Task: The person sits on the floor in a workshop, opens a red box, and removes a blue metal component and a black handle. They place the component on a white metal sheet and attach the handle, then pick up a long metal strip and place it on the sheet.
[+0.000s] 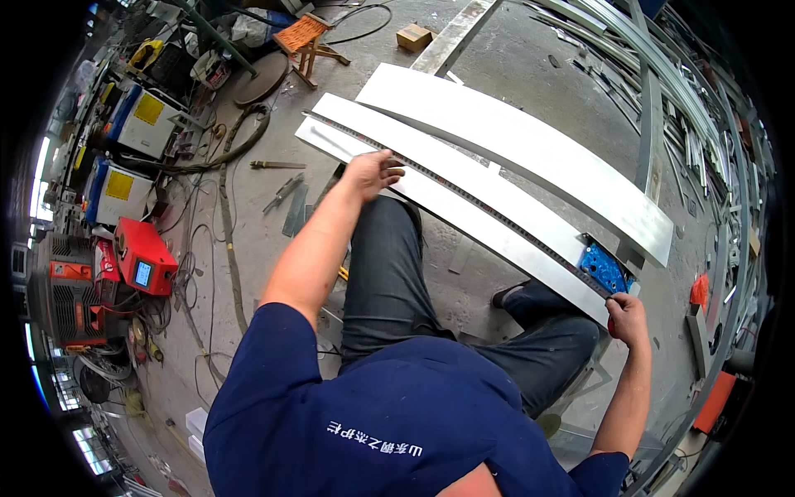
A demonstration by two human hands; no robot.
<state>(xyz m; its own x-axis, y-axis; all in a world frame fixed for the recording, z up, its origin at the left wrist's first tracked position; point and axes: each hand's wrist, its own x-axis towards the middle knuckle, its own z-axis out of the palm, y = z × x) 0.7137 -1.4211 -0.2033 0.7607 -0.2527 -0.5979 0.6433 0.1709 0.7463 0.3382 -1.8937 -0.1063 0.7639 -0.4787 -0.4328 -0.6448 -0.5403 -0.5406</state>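
Note:
A long white bar [497, 238] with two stepped faces lies across my lap, slanting from upper left to lower right. Along it stretches a dark measuring tape blade [464, 193]. At the bar's right end my right hand [628, 320] is closed on the tape measure; a bit of red shows beneath the fingers, and most of its case is hidden. Near the left part of the blade, my left hand [373, 174] hovers over the bar with its fingers loosely apart. A bright blue piece [603, 267] with dark marks sits by the bar's right end.
A second, wider white panel [530, 149] lies beyond the bar, over metal beams [457, 35]. Metal lengths [662, 83] are piled at the right. A red machine [145, 257], cables and white-and-blue boxes [149, 120] stand left. An orange stool [302, 35] and small carton [414, 37] are farther off.

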